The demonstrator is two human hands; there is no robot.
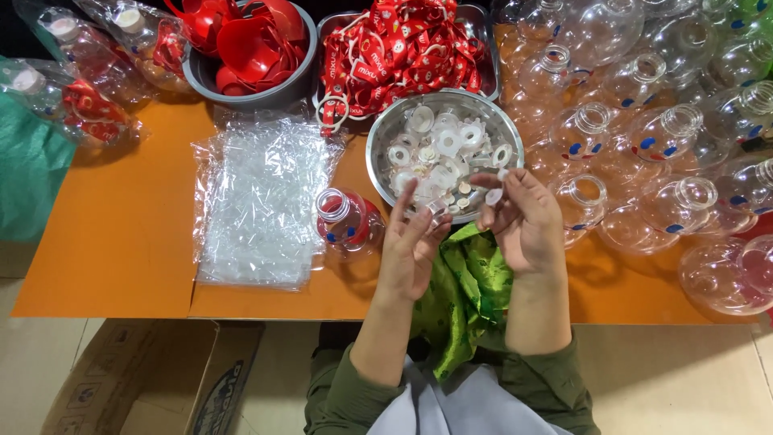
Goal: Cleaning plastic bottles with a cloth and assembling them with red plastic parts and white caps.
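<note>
A small white plastic cap (493, 196) sits pinched in the fingertips of the right hand (523, 221), right of the frame's centre, just over the near rim of the steel bowl (385, 133) of white caps. The left hand (412, 242), fingers loosely curled, pinches another small clear piece (437, 208). A clear bottle with a red insert (348, 221) lies just left of it on the orange table (121, 234).

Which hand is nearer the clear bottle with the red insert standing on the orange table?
Left. The left hand is just right of the bottle, with a small gap; the right hand is farther right, past the left hand, at the steel bowl's edge.
</note>
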